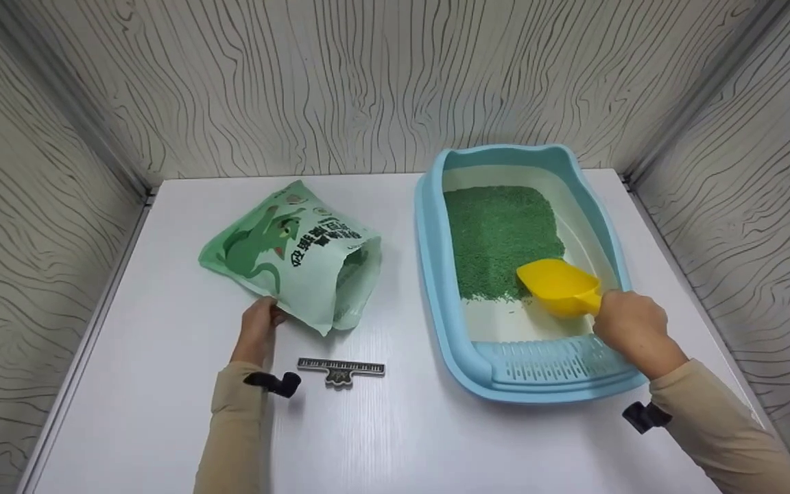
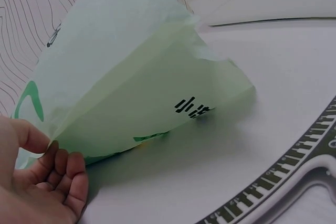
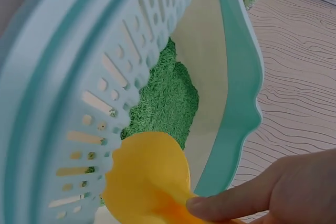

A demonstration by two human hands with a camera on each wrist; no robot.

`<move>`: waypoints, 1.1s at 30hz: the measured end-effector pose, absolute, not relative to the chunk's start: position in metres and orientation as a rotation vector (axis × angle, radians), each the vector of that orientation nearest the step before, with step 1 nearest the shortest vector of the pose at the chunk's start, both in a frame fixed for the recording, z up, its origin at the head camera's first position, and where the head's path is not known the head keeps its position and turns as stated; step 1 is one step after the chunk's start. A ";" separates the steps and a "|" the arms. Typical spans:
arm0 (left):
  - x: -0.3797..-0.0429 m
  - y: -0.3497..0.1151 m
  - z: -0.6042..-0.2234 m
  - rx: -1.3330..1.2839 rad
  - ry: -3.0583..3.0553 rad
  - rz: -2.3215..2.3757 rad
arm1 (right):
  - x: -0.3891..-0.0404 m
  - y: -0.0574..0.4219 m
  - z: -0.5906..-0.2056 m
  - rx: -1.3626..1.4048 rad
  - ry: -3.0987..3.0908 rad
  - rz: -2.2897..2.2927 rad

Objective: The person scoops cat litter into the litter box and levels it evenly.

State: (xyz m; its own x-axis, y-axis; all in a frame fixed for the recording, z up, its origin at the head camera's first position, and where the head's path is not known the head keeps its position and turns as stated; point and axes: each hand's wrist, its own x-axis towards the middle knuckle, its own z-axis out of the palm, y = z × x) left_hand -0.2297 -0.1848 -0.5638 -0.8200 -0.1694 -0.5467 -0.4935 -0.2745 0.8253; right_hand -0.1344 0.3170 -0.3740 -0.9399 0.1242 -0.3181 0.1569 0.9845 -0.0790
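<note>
A yellow litter scoop (image 1: 559, 285) is gripped by its handle in my right hand (image 1: 631, 326). Its bowl is tilted over the near right part of a bed of green pellet litter (image 1: 505, 237). The litter lies in a blue litter box (image 1: 439, 274) with a pale inside and a slotted front ledge. To the left, a green and white litter bag (image 1: 278, 254) lies on its side, its mouth gaping toward the right. My left hand (image 1: 259, 326) pinches the bag's near edge between thumb and fingers, as the left wrist view (image 2: 50, 174) shows close up.
A dark clip (image 1: 340, 369) with a piano-key pattern lies on the white table (image 1: 381, 446) in front of the bag. Wood-grain patterned panels (image 1: 381, 89) stand at the back and both sides. Both wrists carry small black mounts.
</note>
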 end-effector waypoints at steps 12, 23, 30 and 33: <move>-0.231 -0.185 -0.563 -0.842 1.764 2.173 | -0.142 0.327 -0.406 0.346 2.807 -0.286; -0.229 -0.185 -0.564 -0.824 1.717 2.235 | -0.145 0.330 -0.416 0.352 2.768 -0.293; -0.227 -0.187 -0.565 -0.768 1.809 2.151 | -0.139 0.323 -0.414 0.347 2.803 -0.255; -0.227 -0.186 -0.564 -0.763 1.807 2.154 | -0.138 0.321 -0.418 0.361 2.802 -0.259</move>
